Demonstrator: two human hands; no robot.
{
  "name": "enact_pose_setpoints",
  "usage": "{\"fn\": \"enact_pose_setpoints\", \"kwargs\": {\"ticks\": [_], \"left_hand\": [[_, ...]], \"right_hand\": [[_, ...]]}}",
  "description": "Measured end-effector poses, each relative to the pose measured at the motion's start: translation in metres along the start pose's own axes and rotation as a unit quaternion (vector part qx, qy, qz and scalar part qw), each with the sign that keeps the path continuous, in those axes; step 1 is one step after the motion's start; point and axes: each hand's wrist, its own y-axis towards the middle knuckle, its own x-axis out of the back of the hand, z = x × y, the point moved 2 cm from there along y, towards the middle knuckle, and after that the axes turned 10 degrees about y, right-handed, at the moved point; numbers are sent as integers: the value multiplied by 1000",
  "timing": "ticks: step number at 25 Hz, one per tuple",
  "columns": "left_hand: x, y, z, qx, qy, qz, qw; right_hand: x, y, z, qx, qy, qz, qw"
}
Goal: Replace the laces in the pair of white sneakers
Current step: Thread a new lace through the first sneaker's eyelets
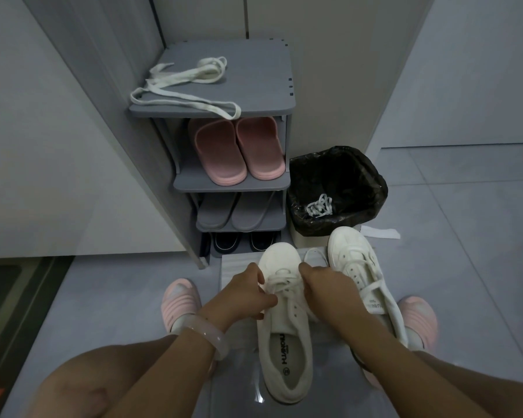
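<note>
Two white sneakers stand on the pale mat (233,268) in front of you, and your hands are both on the near sneaker (284,333): your left hand (248,294) and your right hand (323,285) have the fingers curled on the lace (280,285) at the eyelets near the toe, one hand on each side — the exact pinch is hidden by the knuckles, but both look clamped on the lace. The other sneaker (366,267) lies just beside, to the right, with a lace loose across its tongue. The lace is flat, woven and soft; I judge it will bend and twist easily, so take it close to the stiff tip when you push it through a hole. The shoe itself looks like light canvas with a rubber sole, soft at the sides, so it may slide on the smooth tile if you pull hard — steady it at the eyelet row. More flat laces (181,86) lie on the top of the grey shoe rack (266,95), and one bundled lace (319,206) is inside the bin (372,188) with the crinkled black bag.
</note>
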Motion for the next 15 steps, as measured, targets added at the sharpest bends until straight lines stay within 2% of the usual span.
{"fn": "enact_pose_setpoints", "kwargs": {"ticks": [3, 8, 11, 13, 15], "left_hand": [[-1, 1, 0, 18, -21, 5, 1000], [-2, -2, -3, 7, 3, 12, 1000], [-4, -2, -4, -49, 118, 8, 992], [-7, 1, -3, -115, 232, -24, 966], [-10, 8, -4, -156, 273, -49, 948]], "right_hand": [[14, -5, -13, -36, 2, -39, 999], [15, -10, -17, -53, 7, -41, 998], [24, -6, -12, -53, 16, -77, 995], [29, -4, -5, -49, 43, -97, 993], [32, -5, 1, -49, 69, -111, 990]]}}
